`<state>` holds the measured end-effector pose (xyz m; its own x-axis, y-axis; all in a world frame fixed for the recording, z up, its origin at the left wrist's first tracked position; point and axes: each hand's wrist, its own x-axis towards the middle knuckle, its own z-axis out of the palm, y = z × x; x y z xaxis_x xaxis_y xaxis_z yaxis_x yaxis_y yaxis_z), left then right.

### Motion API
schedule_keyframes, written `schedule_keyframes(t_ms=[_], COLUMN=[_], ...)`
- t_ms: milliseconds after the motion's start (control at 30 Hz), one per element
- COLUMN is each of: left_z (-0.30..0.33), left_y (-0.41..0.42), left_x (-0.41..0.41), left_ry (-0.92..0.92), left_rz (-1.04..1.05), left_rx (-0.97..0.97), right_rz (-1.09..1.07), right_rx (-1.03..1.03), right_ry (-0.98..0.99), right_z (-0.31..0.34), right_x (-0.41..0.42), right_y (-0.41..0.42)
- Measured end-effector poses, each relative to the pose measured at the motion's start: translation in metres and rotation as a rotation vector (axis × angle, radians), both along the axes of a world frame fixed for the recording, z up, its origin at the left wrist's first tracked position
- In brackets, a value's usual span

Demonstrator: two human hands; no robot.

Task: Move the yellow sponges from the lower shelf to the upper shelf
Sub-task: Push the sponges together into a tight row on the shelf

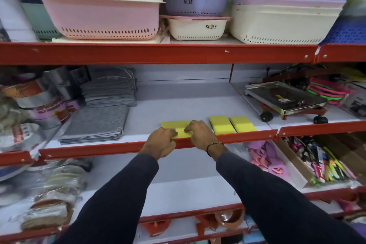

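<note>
At frame centre, with left hand [163, 139] and right hand [199, 132] curled on the yellow sponges [179, 128], set flush beside the neighbouring sponge pair [232, 124], then release.

Both hands forward, left hand [162, 139] and right hand [200, 134] curled.
</note>
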<state>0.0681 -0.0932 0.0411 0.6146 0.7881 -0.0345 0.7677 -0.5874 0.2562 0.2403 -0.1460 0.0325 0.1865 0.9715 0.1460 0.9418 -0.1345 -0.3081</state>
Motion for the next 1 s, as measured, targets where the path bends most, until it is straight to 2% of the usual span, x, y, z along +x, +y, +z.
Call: schedule_keyframes(t_ms=[133, 233, 367, 833, 1000], left_z=[0.003, 0.004, 0.005, 0.009, 0.006], left_y=[0.000, 0.002, 0.001, -0.006, -0.006], left_x=[0.001, 0.003, 0.005, 0.008, 0.007], left_ry=[0.005, 0.012, 0.018, 0.022, 0.016], left_rz=[0.030, 0.029, 0.034, 0.043, 0.052], left_rx=[-0.028, -0.033, -0.040, -0.032, -0.009], right_rz=[-0.006, -0.134, -0.284, -0.170, -0.218], right_rx=[0.027, 0.051, -0.166, -0.090, -0.032], right_ry=[-0.016, -0.137, -0.255, -0.247, -0.216], right_z=[0.013, 0.027, 0.021, 0.004, 0.024], right_x=[0.015, 0.049, 0.079, 0.037, 0.062], right_y=[-0.007, -0.021, -0.049, -0.040, -0.049])
